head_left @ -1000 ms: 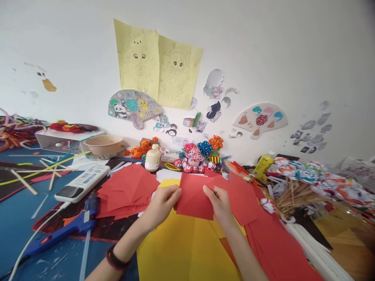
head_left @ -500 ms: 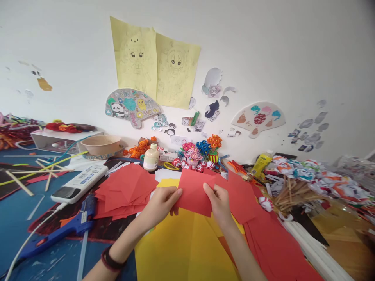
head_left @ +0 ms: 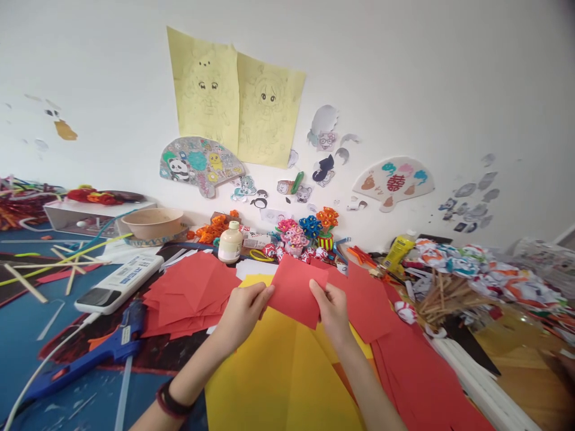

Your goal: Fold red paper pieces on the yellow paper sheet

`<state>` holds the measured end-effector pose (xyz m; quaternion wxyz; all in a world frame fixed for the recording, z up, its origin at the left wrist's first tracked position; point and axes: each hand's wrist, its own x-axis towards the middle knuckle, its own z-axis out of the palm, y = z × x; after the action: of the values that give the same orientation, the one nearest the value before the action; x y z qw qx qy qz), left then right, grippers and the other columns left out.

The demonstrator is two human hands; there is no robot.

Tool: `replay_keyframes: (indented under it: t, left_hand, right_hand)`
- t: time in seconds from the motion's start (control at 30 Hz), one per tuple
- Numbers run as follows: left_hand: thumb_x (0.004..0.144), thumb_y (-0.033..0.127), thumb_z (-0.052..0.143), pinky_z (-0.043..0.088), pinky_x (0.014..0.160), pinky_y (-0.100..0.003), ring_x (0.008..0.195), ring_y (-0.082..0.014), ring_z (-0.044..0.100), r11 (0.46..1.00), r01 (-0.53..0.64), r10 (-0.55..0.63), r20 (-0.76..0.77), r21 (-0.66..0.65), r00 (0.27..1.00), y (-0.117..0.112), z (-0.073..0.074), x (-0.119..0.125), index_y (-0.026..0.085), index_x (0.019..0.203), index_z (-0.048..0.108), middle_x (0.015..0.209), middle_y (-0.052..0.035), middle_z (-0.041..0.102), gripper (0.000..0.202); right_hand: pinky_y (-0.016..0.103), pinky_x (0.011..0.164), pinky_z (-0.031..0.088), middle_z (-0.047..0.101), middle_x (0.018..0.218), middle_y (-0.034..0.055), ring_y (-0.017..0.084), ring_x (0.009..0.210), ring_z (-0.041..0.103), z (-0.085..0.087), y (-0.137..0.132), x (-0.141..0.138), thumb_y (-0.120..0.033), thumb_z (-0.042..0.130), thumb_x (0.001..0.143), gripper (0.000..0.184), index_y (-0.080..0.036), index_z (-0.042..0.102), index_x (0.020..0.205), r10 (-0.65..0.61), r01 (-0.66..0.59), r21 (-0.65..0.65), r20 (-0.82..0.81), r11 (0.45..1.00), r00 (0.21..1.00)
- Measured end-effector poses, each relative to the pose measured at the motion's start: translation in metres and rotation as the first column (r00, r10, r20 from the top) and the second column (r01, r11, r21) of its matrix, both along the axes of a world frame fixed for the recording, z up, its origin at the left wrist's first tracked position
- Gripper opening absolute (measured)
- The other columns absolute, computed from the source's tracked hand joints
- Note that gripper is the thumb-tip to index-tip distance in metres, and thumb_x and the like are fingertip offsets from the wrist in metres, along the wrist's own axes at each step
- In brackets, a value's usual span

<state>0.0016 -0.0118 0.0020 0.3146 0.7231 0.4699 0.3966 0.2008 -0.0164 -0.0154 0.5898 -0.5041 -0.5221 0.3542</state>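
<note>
A square sheet of red paper (head_left: 294,290) is held up between my two hands, tilted slightly. My left hand (head_left: 245,311) pinches its left edge, thumb on top and fingers curled behind. On the opposite edge, my right hand (head_left: 331,308) grips it with the thumb laid on the face. Beneath both hands lies a large sheet of yellow paper (head_left: 278,377). A loose pile of red paper (head_left: 188,293) rests to the left of my hands, and more red sheets (head_left: 417,365) spread out on the right.
A blue glue gun (head_left: 90,356) and a white power strip (head_left: 121,284) with its cable are at left. Behind stand a cream bottle (head_left: 230,242), a beige bowl (head_left: 153,222) and small craft flowers (head_left: 309,226). Wrapped bundles on sticks (head_left: 442,299) lie at right.
The red sheet has turned slightly clockwise, its left side rising a little. Both hands keep their hold on it. The whole view has shifted slightly.
</note>
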Motion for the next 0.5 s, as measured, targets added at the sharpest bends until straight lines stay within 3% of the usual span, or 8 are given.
replay_keyframes:
  t: [0.1, 0.23, 0.3, 0.37, 0.5]
  left_hand:
    - [0.091, 0.05, 0.035, 0.033, 0.053, -0.021, 0.049, -0.0112, 0.047, 0.999, 0.001, 0.002, 0.057, -0.04, 0.998, 0.002, 0.001, -0.002, 0.019, 0.056, 0.04, 0.049, 0.0028, 0.05, 0.047]
    - [0.091, 0.046, 0.037, 0.032, 0.055, -0.022, 0.054, -0.0125, 0.048, 0.999, -0.025, 0.025, 0.024, 0.031, 0.999, 0.01, -0.003, -0.009, 0.02, 0.06, 0.041, 0.054, 0.0026, 0.051, 0.041]
    - [0.09, 0.043, 0.037, 0.03, 0.055, -0.023, 0.053, -0.013, 0.047, 1.0, -0.023, 0.024, -0.062, 0.018, 0.998, 0.014, -0.005, -0.014, 0.02, 0.057, 0.04, 0.051, 0.0023, 0.05, 0.04]
    - [0.089, 0.04, 0.039, 0.028, 0.054, -0.023, 0.051, -0.0133, 0.045, 1.0, -0.018, 0.017, -0.154, -0.006, 0.988, 0.017, -0.007, -0.017, 0.02, 0.055, 0.038, 0.049, 0.0023, 0.049, 0.04]
    - [0.085, 0.036, 0.042, 0.023, 0.052, -0.024, 0.053, -0.013, 0.042, 0.998, 0.057, -0.061, -0.266, -0.022, 0.962, 0.016, -0.01, -0.016, 0.019, 0.053, 0.037, 0.051, 0.0022, 0.048, 0.037]
  right_hand:
    - [0.023, 0.041, 0.025, 0.036, 0.049, -0.0051, 0.009, 0.042, 0.033, 0.003, -0.001, 0.002, -0.051, 0.059, 0.082, 0.044, -0.019, 0.042, 0.057, 0.202, -0.202, -0.077, -0.007, 0.976, 0.979]
    - [0.023, 0.048, 0.034, 0.049, 0.055, -0.0017, 0.01, 0.048, 0.043, 0.006, -0.006, 0.004, -0.048, 0.066, 0.078, 0.038, -0.015, 0.055, 0.062, 0.389, -0.385, -0.181, -0.01, 0.905, 0.921]
    - [0.025, 0.055, 0.039, 0.058, 0.064, 0.0014, 0.014, 0.058, 0.051, 0.006, -0.005, 0.006, -0.047, 0.068, 0.075, 0.034, -0.014, 0.062, 0.068, 0.411, -0.401, -0.199, 0.007, 0.894, 0.912]
    - [0.027, 0.064, 0.043, 0.064, 0.077, 0.0045, 0.018, 0.071, 0.057, 0.004, -0.002, 0.01, -0.046, 0.07, 0.074, 0.031, -0.014, 0.068, 0.075, 0.371, -0.357, -0.18, 0.051, 0.917, 0.927]
    - [0.03, 0.07, 0.045, 0.068, 0.089, 0.0073, 0.021, 0.081, 0.06, -0.001, 0.006, 0.014, -0.044, 0.073, 0.071, 0.036, -0.015, 0.07, 0.092, 0.34, -0.321, -0.212, 0.06, 0.923, 0.939]
